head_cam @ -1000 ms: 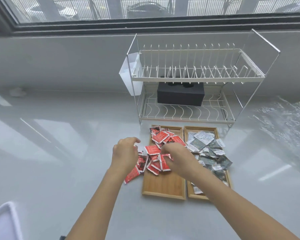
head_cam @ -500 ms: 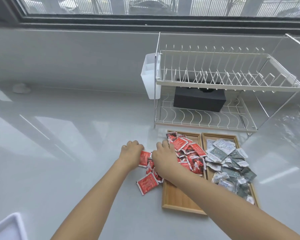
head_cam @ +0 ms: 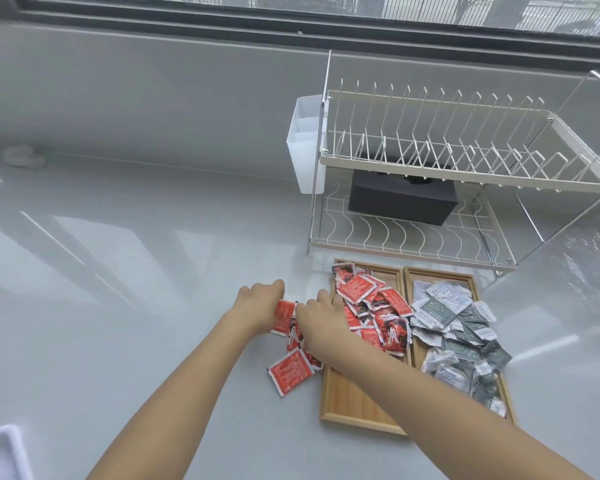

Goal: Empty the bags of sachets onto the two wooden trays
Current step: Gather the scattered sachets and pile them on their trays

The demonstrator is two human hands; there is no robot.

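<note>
left hand (head_cam: 258, 306) fingers curled on a red sachet (head_cam: 284, 315) on the bench (head_cam: 136, 271), left of the left tray (head_cam: 354, 407). right hand (head_cam: 321, 320) curled over spilled red sachets (head_cam: 293, 370) at that tray's left edge; grip unclear. grey sachets (head_cam: 461, 327) fill the right tray (head_cam: 440, 273).

Glossy pale countertop (head_cam: 125, 258) under daylight; grey wall (head_cam: 153, 98); dark-framed window (head_cam: 291, 15) above

Soft window daylight, counter (head_cam: 118, 271) glare, wide-angle distortion.
</note>
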